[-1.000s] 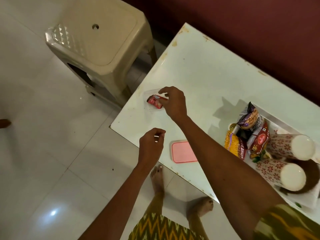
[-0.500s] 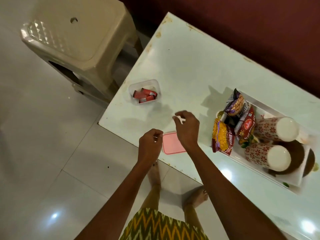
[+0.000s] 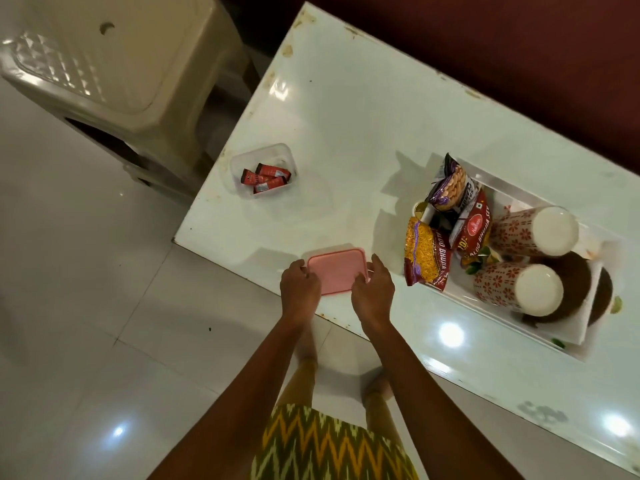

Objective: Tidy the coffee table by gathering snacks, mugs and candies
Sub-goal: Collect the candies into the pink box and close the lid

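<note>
A pink lid [image 3: 336, 270] lies at the near edge of the white coffee table [image 3: 346, 126]. My left hand [image 3: 299, 285] grips its left side and my right hand [image 3: 372, 294] its right side. Farther left, a clear plastic box [image 3: 239, 164] stands without a lid and holds several red candies [image 3: 265, 176]. On the right, a white tray [image 3: 575, 327] carries snack packets [image 3: 427, 256] and two patterned mugs [image 3: 516, 289] lying on their sides.
A beige plastic stool [image 3: 104, 64] stands on the tiled floor just beyond the table's left end. A dark red wall [image 3: 485, 39] runs along the table's far side. My bare feet show under the near edge.
My right hand left the candies in the clear box and drew back to the pink lid. My left hand came up to the lid too. Both now hold its sides.
</note>
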